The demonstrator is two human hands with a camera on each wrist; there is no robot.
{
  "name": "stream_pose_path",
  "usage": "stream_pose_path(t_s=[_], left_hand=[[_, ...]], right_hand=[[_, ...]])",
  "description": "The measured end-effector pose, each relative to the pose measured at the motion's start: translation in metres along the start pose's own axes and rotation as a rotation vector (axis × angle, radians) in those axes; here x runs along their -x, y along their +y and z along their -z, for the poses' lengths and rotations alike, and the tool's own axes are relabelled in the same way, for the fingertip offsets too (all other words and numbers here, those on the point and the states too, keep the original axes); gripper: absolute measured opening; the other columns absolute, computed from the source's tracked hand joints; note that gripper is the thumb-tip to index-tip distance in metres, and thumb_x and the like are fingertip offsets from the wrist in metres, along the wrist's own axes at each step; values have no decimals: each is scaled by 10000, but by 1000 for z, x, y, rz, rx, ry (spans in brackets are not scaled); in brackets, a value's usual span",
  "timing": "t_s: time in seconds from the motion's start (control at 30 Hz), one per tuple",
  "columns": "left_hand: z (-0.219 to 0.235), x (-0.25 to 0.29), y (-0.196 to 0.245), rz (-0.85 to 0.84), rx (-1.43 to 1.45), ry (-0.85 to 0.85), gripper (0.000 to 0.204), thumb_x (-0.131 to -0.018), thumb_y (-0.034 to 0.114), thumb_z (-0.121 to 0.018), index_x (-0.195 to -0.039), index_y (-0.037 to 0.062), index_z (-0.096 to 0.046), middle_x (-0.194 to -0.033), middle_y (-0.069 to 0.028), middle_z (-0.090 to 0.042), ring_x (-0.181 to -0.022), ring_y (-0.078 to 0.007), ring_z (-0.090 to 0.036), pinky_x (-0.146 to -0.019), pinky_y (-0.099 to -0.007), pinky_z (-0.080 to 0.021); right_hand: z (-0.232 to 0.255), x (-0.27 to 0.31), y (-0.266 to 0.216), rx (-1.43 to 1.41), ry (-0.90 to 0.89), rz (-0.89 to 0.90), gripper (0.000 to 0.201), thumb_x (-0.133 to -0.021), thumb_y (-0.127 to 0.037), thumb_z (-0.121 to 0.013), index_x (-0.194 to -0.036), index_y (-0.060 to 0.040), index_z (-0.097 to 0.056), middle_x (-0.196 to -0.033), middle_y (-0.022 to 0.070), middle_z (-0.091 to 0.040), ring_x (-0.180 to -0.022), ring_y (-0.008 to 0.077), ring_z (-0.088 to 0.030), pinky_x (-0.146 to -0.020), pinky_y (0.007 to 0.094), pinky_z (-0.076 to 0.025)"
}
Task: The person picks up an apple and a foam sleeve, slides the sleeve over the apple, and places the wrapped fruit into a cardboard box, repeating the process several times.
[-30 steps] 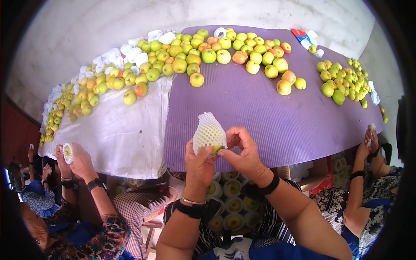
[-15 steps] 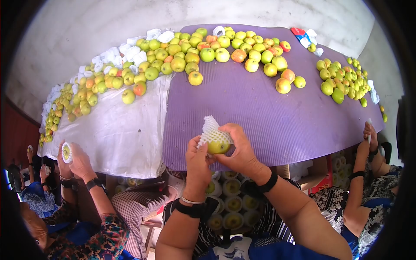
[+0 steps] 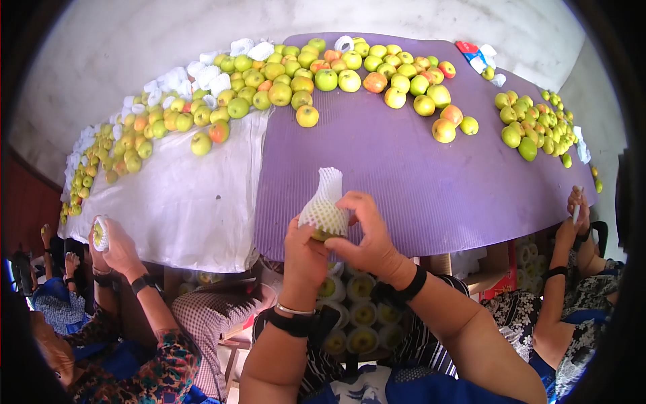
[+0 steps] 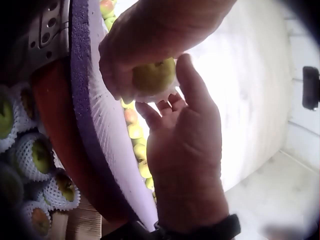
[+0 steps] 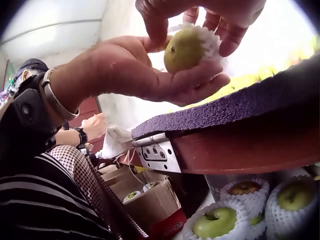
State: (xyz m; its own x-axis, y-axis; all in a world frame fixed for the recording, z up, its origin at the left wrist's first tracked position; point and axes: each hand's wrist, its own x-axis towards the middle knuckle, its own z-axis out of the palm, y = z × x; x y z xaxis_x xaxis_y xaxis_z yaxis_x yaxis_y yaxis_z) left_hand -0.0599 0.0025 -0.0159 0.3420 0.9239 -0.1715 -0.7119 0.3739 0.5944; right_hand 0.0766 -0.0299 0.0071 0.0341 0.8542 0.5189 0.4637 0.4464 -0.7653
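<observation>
Cradling a yellow-green apple (image 5: 181,54) between thumb and fingers, the left hand (image 3: 306,257) is supporting it near the front edge of the ribbed purple mat (image 3: 431,195). A white foam net (image 3: 324,212) is covering part of the apple, its narrow end extending beyond. The right hand (image 3: 370,234) is gripping the netted apple between thumb and fingers. Farther right, loose apples (image 3: 535,128) are lying heaped.

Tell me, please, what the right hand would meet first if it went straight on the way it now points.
Most likely the yellow-green apple in its white foam net, which the left hand holds; the right hand seems to touch the net, though depth is unclear.
</observation>
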Motion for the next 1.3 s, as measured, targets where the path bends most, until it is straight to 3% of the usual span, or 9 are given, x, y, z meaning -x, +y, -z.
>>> stream_pose_path(t_s=[0.27,0.53,0.67,0.77,0.87,0.97,1.03,1.2,1.3], left_hand=[[-12,5,4,49,83,18,393,-924,239,-419,-1238,2,-407,-1180,-143,-527,-1060,-272,-538,-855,-422,-473],[-14,6,2,6,-79,-28,371,-884,179,-545,-1185,21,-395,-1131,-115,-544,-1033,-241,-549,-821,-392,-487],[-20,7,-4,-76,-211,37,343,-843,53,-576,-1132,8,-396,-1095,-123,-548,-989,-230,-570,-826,-378,-492],[-23,6,-2,-106,-211,96,389,-809,-8,-591,-1134,-5,-378,-1083,-122,-538,-966,-214,-571,-832,-350,-487],[-21,5,-3,-164,-267,92,444,-770,-57,-608,-1142,-12,-370,-1079,-116,-525,-958,-194,-563,-832,-318,-482],[-26,5,0,-263,-370,63,472,-744,-78,-618,-1148,-10,-385,-1082,-111,-520,-966,-178,-557,-834,-295,-478],[-29,7,0,-300,-430,54,487,-733,-82,-625,-1153,-7,-391,-1084,-108,-518,-972,-171,-553,-839,-287,-475],[-15,4,-3,-411,-998,-144,638,-736,-46,-638,-1284,-12,-311,-1163,-137,-470,-1063,-204,-511,-882,-320,-455],[-28,10,-2,-314,-499,-190,612,-798,32,-607,-1312,-18,-277,-1238,-144,-446,-1139,-213,-466,-971,-353,-387]], right_hand=[[-1,2,9,-113,34,-201,437,-699,-51,-684,-1089,-47,-485,-1055,110,-510,-946,200,-519,-739,310,-472],[8,-4,12,-662,178,-591,102,-825,16,-552,-914,-32,-549,-796,-6,-562,-715,66,-529,-630,211,-454],[7,0,15,-653,154,-572,94,-822,12,-548,-907,-27,-546,-807,0,-561,-715,68,-528,-615,214,-451],[5,4,10,-374,74,-273,120,-806,6,-563,-917,-34,-540,-853,16,-560,-693,70,-524,-603,210,-446],[12,1,5,-360,-16,-347,237,-829,-124,-588,-1029,-26,-508,-981,55,-544,-793,97,-534,-642,234,-457],[20,-6,4,-734,34,-627,445,-850,-284,-580,-1168,-9,-434,-1098,82,-505,-927,132,-515,-693,271,-463],[25,-6,5,-906,-166,-700,564,-869,-373,-537,-1251,4,-363,-1163,93,-479,-1028,156,-479,-734,303,-463],[19,-4,5,-1080,-163,-736,513,-874,-305,-537,-1259,-12,-365,-1159,90,-499,-1009,166,-514,-752,303,-468],[19,-5,10,-1136,-61,-717,500,-870,-261,-543,-1259,-10,-354,-1147,91,-511,-1004,178,-531,-781,308,-471]])
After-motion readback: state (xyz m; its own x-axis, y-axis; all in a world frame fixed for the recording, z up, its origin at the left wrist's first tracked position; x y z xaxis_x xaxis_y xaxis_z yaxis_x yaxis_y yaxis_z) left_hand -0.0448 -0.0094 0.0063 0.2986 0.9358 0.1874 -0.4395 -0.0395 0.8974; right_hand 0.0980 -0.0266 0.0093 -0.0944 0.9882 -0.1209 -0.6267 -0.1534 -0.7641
